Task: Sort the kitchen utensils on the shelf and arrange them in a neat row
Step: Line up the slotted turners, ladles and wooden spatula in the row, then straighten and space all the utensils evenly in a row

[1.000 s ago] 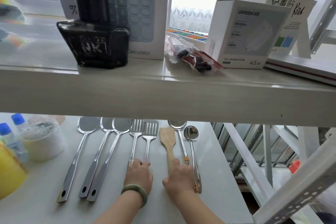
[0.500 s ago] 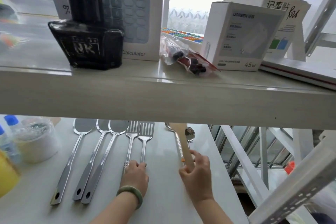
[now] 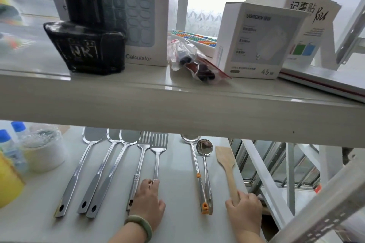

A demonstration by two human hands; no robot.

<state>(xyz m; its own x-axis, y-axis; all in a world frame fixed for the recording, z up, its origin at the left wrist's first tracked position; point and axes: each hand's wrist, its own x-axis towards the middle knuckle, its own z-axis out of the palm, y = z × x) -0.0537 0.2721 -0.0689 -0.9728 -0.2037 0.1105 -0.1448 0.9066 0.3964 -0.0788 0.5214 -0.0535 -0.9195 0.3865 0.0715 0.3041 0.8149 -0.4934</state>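
Note:
Steel utensils lie side by side on the lower white shelf (image 3: 177,173): three solid turners (image 3: 110,167), two slotted turners (image 3: 150,154), a ladle with an orange tip (image 3: 195,165) and a small ladle (image 3: 205,162). A wooden spatula (image 3: 227,165) lies at the far right, near the shelf's edge. My right hand (image 3: 245,211) grips the spatula's handle end. My left hand (image 3: 148,201), with a green bangle on the wrist, rests on the handle of the right slotted turner. The upper shelf board hides the utensil heads' tops.
The upper shelf (image 3: 177,108) carries an ink bottle (image 3: 85,39), a calculator box (image 3: 126,12), a plastic bag (image 3: 193,61) and a charger box (image 3: 256,39). On the lower left stand a white tub (image 3: 43,150), blue-capped bottles (image 3: 9,144) and a yellow object (image 3: 7,181).
My right hand has carried the wooden spatula from left of the two ladles over them to the far right end of the row. My left hand has stayed on the slotted turner's handle.

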